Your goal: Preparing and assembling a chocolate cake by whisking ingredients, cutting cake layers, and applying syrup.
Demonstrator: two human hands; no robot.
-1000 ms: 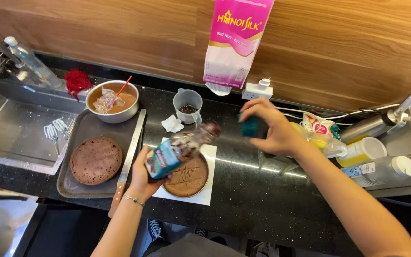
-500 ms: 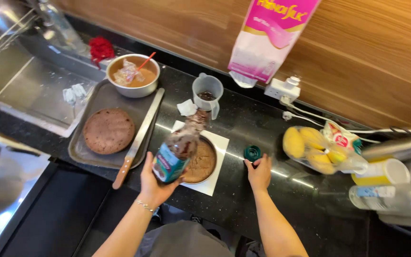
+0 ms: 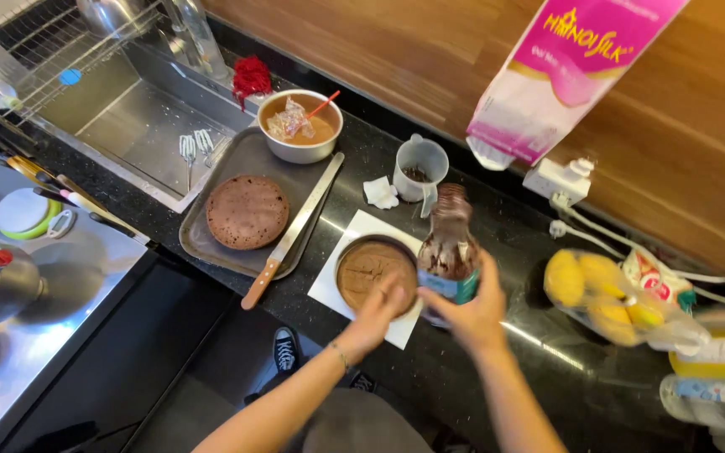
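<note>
nearest me, my right hand (image 3: 473, 312) now has the chocolate syrup bottle (image 3: 449, 245), fingers clenched around its lower half with the neck standing up; half a second ago my left hand carried it, so it has switched sides. the small teal cap that the right hand was putting down on the counter (image 3: 497, 377) is no longer in my view. my left hand (image 3: 377, 312) is freed, fingers loose and spread, their tips touching the near rim of the round cake (image 3: 371, 273) on the white paper (image 3: 329, 289), holding nothing. i judge the bottle is uncapped and ready over that cake. left of it the long knife (image 3: 293, 234) leans on the tray (image 3: 211, 243) with a second cake (image 3: 247, 211). farther back, the bowl (image 3: 301, 126) and measuring jug (image 3: 419, 168) stand untouched, and the sink (image 3: 140, 130) lies far left.
</note>
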